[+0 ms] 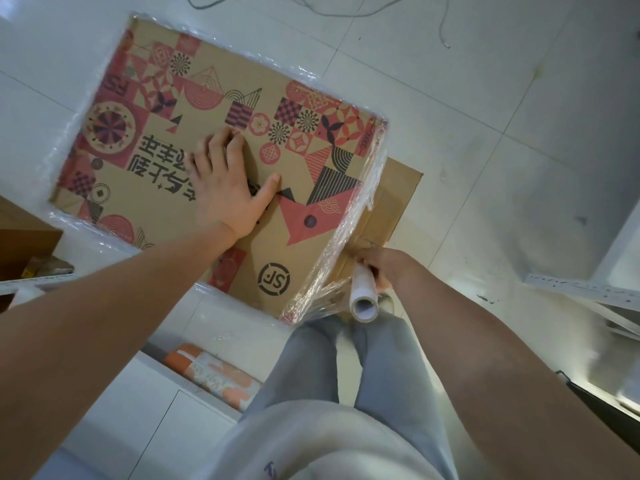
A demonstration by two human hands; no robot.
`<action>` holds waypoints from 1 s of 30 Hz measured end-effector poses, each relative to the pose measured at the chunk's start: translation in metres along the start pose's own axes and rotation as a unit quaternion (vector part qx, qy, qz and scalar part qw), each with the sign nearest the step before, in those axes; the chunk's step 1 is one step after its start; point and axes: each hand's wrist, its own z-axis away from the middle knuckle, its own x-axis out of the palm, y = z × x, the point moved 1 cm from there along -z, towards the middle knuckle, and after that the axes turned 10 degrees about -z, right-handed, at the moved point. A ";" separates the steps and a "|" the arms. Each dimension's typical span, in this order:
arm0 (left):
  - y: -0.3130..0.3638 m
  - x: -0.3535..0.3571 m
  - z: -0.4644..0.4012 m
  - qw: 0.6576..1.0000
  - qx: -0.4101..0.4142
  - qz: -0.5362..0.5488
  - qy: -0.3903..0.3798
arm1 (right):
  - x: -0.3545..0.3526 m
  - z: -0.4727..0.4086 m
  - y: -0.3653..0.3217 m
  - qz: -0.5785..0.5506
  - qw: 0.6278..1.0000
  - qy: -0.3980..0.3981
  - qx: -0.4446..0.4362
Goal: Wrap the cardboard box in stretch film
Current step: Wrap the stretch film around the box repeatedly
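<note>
Left hand [225, 188] flat, fingers spread; right hand [384, 268] curled, gripping.

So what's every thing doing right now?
Box: upright, film around its sides, top bare.
Film roll: partly unrolled, film stretched to the box corner.
Left hand: flat on the box top.
Right hand: grips the roll.

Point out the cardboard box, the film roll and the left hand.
cardboard box [301, 188]: head view, printed top face.
film roll [363, 299]: head view, near open end of the core.
left hand [225, 192]: head view, back of the hand, flat on the box.
</note>
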 end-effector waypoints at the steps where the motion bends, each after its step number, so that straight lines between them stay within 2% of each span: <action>1: 0.000 0.000 -0.001 1.000 0.000 -0.001 0.002 | 0.001 0.002 0.001 0.013 1.000 0.001 -0.002; 4: -0.002 0.002 0.000 1.000 -0.002 -0.003 0.007 | 0.003 0.002 0.007 0.064 0.997 -0.002 -0.030; 9: 0.001 0.004 0.000 1.000 0.001 0.002 0.024 | -0.011 -0.003 -0.007 0.107 0.993 0.018 0.043; 16: -0.006 0.010 0.000 0.999 -0.004 0.007 0.053 | -0.007 -0.008 -0.030 0.122 0.991 -0.011 0.051; 19: -0.009 0.013 -0.001 0.998 -0.006 0.008 0.070 | 0.000 -0.008 -0.032 0.198 0.979 -0.037 0.034; 23: -0.011 0.016 0.001 0.996 -0.010 0.009 0.083 | -0.006 -0.011 -0.044 0.247 0.968 -0.026 0.028; 27: -0.010 0.014 0.000 0.996 -0.013 0.009 0.083 | -0.015 -0.012 -0.061 0.223 0.974 -0.018 0.046; 30: -0.010 0.013 0.000 0.996 -0.016 0.010 0.084 | -0.013 -0.007 -0.063 0.156 0.985 -0.021 0.074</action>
